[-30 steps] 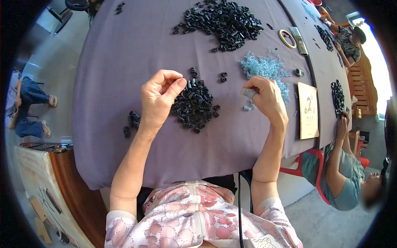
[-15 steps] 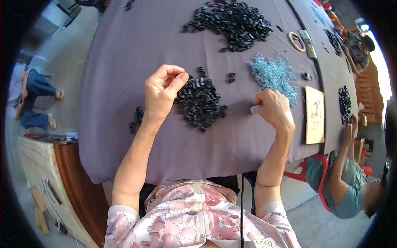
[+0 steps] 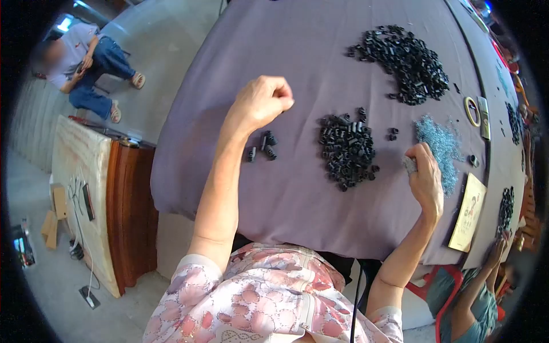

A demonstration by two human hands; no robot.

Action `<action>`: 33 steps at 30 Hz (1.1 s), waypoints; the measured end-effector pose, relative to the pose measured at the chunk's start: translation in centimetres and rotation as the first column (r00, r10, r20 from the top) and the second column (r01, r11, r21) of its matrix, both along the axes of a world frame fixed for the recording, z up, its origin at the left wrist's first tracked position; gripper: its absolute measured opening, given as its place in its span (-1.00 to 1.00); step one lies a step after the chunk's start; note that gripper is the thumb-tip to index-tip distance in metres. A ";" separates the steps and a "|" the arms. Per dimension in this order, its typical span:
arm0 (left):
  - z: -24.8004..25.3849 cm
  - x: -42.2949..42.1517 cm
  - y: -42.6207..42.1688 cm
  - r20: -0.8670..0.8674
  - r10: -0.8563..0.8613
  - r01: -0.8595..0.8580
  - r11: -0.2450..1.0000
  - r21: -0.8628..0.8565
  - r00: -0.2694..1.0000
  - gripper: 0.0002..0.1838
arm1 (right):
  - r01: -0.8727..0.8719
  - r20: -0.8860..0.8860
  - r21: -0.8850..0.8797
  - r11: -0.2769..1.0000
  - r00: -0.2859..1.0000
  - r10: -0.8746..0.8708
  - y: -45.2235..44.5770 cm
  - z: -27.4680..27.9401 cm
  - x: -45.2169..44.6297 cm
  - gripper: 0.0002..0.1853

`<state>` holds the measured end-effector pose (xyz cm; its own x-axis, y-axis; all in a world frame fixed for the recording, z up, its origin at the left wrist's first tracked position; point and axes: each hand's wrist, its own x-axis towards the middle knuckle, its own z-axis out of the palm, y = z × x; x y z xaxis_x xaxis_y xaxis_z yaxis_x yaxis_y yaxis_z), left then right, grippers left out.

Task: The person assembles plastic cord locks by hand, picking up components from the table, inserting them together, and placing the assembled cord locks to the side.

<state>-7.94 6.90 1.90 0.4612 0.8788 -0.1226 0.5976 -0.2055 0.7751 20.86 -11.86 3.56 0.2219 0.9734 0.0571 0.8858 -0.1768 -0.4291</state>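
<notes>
head | left hand [image 3: 260,103] curled, grip unclear | right hand [image 3: 426,174] grasping greyish piece [image 3: 410,164]

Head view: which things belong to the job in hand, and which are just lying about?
Likely the job:
pale piece in the right hand
nearer black pile, between the left hand and right
farther black pile
bluish pile by the right hand

Probably just lying about:
booklet
yellow ring
</notes>
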 end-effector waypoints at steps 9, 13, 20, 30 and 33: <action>2.6 1.2 -2.2 -0.440 -0.024 0.048 0.998 0.043 0.898 -0.76 | 0.175 -0.241 0.126 0.977 0.960 -0.141 0.8 -0.7 0.1 -0.78; 2.1 2.8 -2.8 -0.165 0.155 -0.094 0.939 0.332 0.974 -0.83 | 0.206 -0.346 0.278 0.938 0.933 -0.102 1.2 -1.0 0.4 -0.74; -0.2 11.7 -7.2 0.430 -0.204 0.202 0.978 0.052 0.880 -0.88 | 0.246 -0.628 0.200 0.948 0.775 -0.069 1.6 -1.6 0.7 -0.69; -1.3 16.1 -10.6 0.618 -0.187 0.099 0.980 0.173 0.764 -0.88 | 0.119 -0.776 0.153 0.981 0.630 0.045 1.1 -0.8 1.3 -0.79; -2.2 16.1 -10.3 0.603 -0.267 0.079 0.944 0.320 0.752 -0.88 | 0.077 -0.748 0.087 0.993 0.663 0.014 1.0 -1.1 1.8 -0.81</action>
<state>8.12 -3.40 -0.33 0.4960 0.7303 0.4697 -0.0746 -0.5032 0.8610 22.68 -10.88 2.49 0.2649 0.9633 -0.0438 0.2541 -0.1135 -0.9605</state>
